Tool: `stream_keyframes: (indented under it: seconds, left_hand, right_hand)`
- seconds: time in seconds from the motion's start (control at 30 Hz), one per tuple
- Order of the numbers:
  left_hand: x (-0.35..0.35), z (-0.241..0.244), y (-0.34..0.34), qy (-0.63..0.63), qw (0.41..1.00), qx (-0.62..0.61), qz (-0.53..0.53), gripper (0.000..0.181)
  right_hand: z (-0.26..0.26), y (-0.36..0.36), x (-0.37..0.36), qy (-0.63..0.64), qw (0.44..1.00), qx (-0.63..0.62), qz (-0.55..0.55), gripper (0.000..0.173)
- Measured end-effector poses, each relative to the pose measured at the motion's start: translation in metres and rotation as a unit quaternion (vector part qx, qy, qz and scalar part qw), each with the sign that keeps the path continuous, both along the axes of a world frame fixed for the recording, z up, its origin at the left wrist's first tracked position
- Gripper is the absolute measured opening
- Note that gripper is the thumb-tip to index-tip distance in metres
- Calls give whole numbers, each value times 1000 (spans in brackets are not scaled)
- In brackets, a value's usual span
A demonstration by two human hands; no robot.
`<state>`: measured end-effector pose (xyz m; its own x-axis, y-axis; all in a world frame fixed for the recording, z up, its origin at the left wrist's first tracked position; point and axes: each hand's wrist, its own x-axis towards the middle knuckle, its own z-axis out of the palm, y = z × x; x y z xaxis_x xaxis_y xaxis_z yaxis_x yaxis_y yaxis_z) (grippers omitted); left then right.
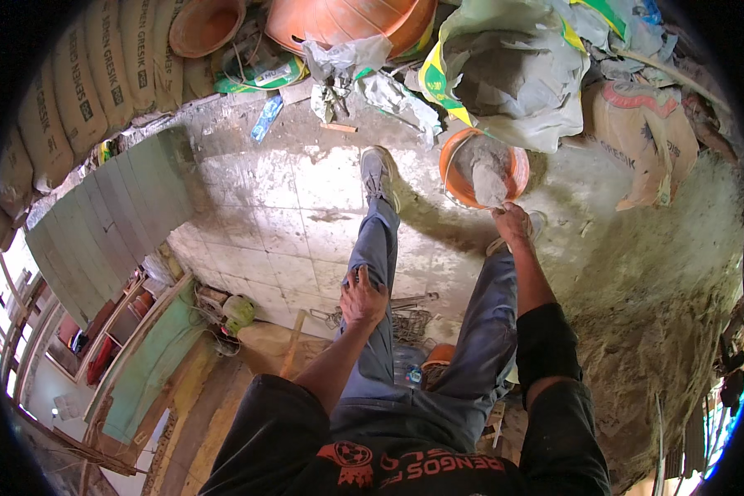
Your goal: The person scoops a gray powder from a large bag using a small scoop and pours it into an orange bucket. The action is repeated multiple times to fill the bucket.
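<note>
My right hand (512, 223) grips the handle end of what looks like a trowel (490, 186). Its blade is coated with grey powder and reaches into an orange bucket (520, 172) with a wire handle. More grey powder (475, 152) lies inside that bucket. My left hand (363, 297) rests spread on my left knee, with nothing in it. Just beyond the bucket stands an open plastic sack (552, 121), its mouth towards me and grey powder within.
A crumpled paper cement bag (642, 136) lies right of the open sack. At the back are a large orange tub (347, 25), a smaller orange bucket (189, 28) and torn plastic (397, 102). Stacked cement sacks (102, 80) and grey boards (111, 217) line the left.
</note>
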<state>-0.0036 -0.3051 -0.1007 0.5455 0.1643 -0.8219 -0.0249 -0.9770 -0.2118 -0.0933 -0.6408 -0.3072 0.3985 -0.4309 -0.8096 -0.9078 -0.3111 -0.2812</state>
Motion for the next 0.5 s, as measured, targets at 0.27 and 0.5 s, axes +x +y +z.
stream_keyframes:
  seconds: [0.27, 0.5]
  left_hand:
    - [8, 1, 1, 3, 1000, 3, 26, 69]
    - [15, -2, 7, -11, 999, -22, 30, 69]
  right_hand:
    - [34, 8, -7, 43, 983, 143, -106, 43]
    - [214, -12, 0, -49, 921, 272, -274, 32]
